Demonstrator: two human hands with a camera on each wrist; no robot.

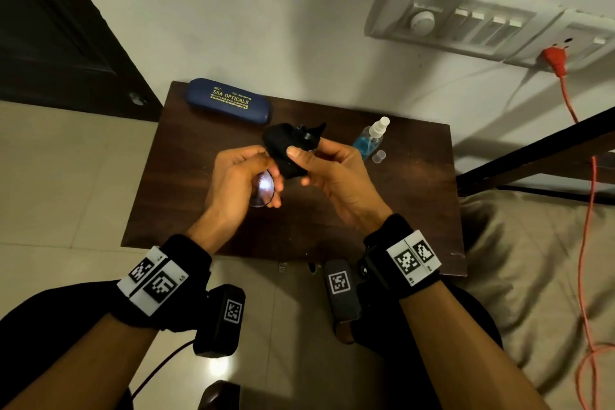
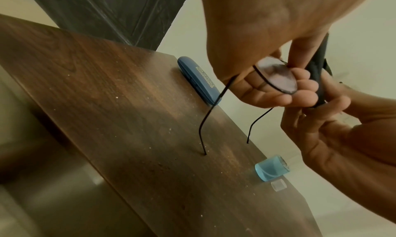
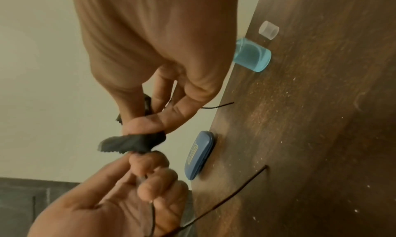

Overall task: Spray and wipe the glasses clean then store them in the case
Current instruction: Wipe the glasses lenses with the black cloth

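Above the bench [image 1: 382,210], left hand [image 1: 238,176] grips the glasses [image 1: 263,190] while right hand [image 1: 329,173] pinches the cloth [image 1: 288,146]; best rub gently, supporting the lens.

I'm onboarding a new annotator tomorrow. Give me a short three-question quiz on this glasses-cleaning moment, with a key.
1. True or false: the blue case lies closed on the table.
2. Which hand pinches the black cloth around one lens?
A. left hand
B. right hand
C. neither
3. Fill in: the clear cap lies ____ the spray bottle, not on its nozzle.

Key:
1. True; its lid is down.
2. B. The left hand holds the glasses by the other lens, temples pointing down toward the table.
3. Beside.
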